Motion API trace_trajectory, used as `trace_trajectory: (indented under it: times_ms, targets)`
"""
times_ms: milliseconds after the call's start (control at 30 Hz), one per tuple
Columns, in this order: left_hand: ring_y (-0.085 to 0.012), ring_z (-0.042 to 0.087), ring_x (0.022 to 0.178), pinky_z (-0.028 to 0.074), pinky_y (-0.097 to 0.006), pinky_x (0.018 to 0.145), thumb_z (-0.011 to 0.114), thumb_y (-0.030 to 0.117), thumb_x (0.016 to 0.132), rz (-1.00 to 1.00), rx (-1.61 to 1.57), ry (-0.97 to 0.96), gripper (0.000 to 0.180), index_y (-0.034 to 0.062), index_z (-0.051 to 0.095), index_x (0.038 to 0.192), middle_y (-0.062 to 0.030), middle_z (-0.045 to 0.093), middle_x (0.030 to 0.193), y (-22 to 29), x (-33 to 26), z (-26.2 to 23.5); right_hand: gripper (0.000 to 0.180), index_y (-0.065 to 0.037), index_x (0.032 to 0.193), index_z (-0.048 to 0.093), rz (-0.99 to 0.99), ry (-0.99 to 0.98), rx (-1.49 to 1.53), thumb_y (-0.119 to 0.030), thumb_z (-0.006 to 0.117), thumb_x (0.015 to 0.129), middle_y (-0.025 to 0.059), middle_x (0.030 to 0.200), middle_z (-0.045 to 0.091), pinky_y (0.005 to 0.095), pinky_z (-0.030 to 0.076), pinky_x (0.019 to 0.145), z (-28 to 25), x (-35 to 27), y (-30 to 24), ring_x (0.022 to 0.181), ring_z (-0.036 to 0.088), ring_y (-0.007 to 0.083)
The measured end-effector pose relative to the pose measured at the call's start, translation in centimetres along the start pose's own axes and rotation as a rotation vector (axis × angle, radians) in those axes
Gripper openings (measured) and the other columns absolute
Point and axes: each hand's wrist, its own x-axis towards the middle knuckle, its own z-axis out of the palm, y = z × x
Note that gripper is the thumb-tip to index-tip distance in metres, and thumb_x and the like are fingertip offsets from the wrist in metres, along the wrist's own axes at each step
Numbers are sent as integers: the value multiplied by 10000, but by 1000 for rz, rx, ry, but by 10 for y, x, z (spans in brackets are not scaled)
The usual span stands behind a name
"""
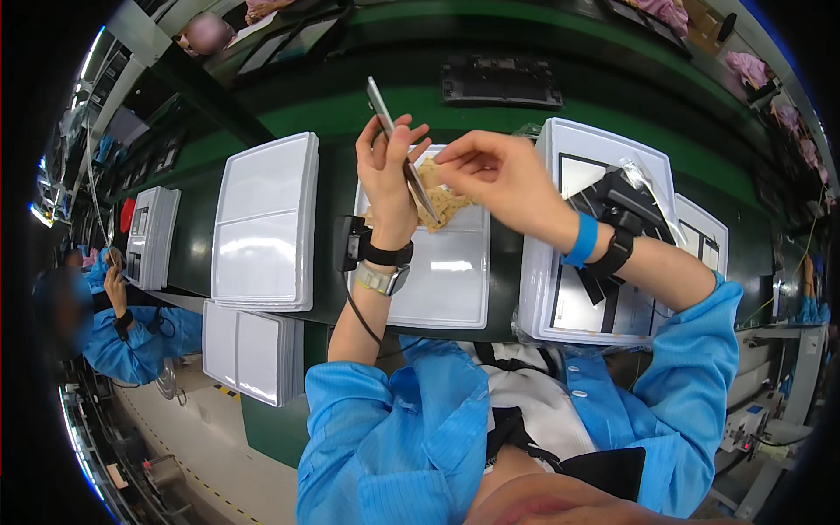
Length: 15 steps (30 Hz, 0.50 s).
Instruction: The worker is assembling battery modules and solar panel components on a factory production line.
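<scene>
My left hand [386, 179] grips a thin flat panel [381, 107] with a pale edge, tilted and seen nearly edge-on, so its kind does not show. Close to the panel's right side, my right hand [512, 179] has thumb and fingertips pressed together. Whatever they may hold is too small to make out. Behind and below the panel lies a crumpled tan heap [448, 208], perhaps cloth or peeled film. It rests on a white plastic tray [437, 293] in front of me.
Stacked white trays stand at left [265, 223], with a lower stack [249, 350] nearer me. At right, a white tray [542, 262] holds black and white flat panels and clear film. A black device [500, 80] lies farther back. A co-worker [131, 332] sits at far left.
</scene>
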Motion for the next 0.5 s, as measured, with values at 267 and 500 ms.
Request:
trace_trajectory:
  times_ms: [267, 500]
  targets:
    - [-340, 634, 1217, 534, -421, 1041, 656, 331, 1020, -215, -150, -228, 624, 15, 376, 1480, -224, 536, 1391, -2, -10, 4, 165, 34, 1064, 719, 237, -101, 202, -55, 753, 929, 86, 961, 755, 259, 596, 811, -4, 5, 9, 825, 714, 116]
    - [-354, 639, 1193, 537, -456, 1051, 658, 355, 1024, 10, -130, -33, 593, -2, 406, 1424, -223, 553, 1347, -3, 5, -5, 119, 33, 970, 716, -25, -65, -79, -39, 749, 881, 115, 878, 749, 282, 598, 737, 11, -26, -6, 774, 744, 172]
